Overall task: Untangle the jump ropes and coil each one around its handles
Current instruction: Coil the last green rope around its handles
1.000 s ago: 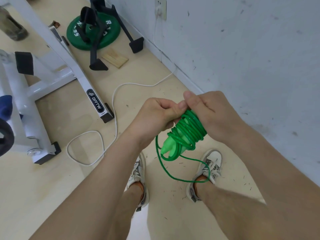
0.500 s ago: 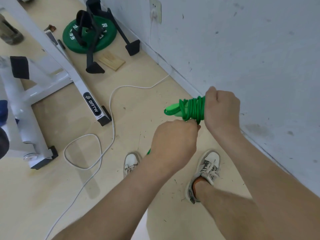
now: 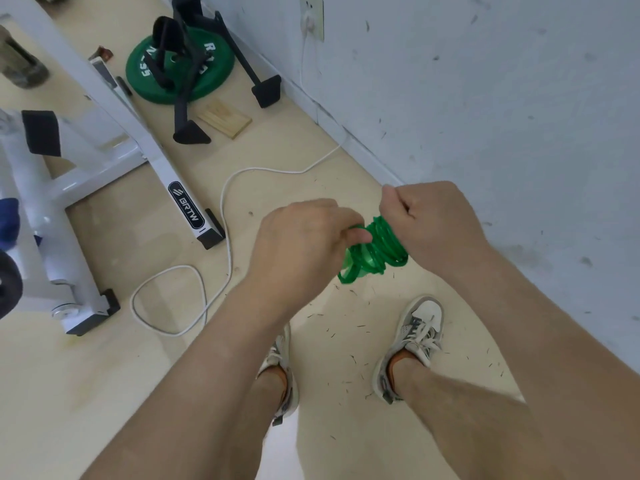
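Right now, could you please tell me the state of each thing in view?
green jump rope: coiled around its handles, off the floor
left hand: pinches a strand at the coil
right hand: grips the coil's other end
white cable: plugged in, slack on floor

We count one green jump rope [image 3: 377,251]. Two hands: left hand [image 3: 298,251], right hand [image 3: 433,223]. Two shoes: left shoe [image 3: 280,362], right shoe [image 3: 415,337]. Beyond those we count one green weight plate [image 3: 145,74], one wooden block [image 3: 225,119], one white cable [image 3: 225,216], one white machine frame [image 3: 104,98], one wall socket [image 3: 311,15].
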{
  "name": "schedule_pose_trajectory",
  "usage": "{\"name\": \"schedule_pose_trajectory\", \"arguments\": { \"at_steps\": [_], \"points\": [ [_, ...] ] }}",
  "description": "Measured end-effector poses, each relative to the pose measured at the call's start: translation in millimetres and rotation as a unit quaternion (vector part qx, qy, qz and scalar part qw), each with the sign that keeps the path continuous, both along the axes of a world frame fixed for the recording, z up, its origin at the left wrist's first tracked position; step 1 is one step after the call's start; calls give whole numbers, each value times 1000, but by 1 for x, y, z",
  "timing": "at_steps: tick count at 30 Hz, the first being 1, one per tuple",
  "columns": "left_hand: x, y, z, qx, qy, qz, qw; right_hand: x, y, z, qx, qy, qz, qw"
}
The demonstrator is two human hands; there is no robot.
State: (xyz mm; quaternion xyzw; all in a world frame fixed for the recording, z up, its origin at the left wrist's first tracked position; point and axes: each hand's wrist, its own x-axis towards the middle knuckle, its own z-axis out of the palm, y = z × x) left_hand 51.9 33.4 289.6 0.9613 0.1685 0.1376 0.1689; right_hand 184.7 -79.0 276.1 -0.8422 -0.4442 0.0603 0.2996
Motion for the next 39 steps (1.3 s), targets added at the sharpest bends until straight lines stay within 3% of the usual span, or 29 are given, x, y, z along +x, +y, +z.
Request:
{"name": "schedule_pose_trajectory", "arguments": {
  "at_steps": [2, 5, 9, 12, 15, 17, 22, 24, 26, 30, 33, 39],
  "points": [
    [-3, 5, -1, -155, 25, 14, 988, -1, 0, 6, 6, 16, 34, 999],
    [-2, 9, -2, -347, 43, 28, 936, 1, -3, 9, 40, 115, 44, 992],
    [1, 5, 5, -538, 14, 36, 842, 2, -5, 16, 87, 269, 20, 959],
    [6, 0, -1, -630, -34, 70, 772, 0, -4, 19, 133, 391, -22, 911],
    [13, -9, -8, -677, -73, 97, 726, 0, -1, 19, 187, 482, -78, 852],
    [17, -16, -8, -645, -84, 111, 752, 0, 1, 19, 205, 511, -129, 825],
    [20, -37, -15, -380, -55, 110, 917, -2, 6, 17, 239, 494, -262, 794],
    [20, -44, -20, -285, -28, 71, 956, 3, 5, 13, 247, 454, -300, 802],
    [21, -48, -24, -179, 0, 41, 983, 6, 3, 8, 233, 390, -309, 836],
    [17, -52, -23, -16, 41, 0, 999, 10, 1, -3, 170, 232, -299, 910],
    [16, -55, -19, 72, 89, -25, 993, 12, -2, -8, 69, 86, -262, 959],
    [10, -29, -9, 81, 50, -18, 995, 13, 0, -11, -74, -18, -175, 982]
  ]
}}
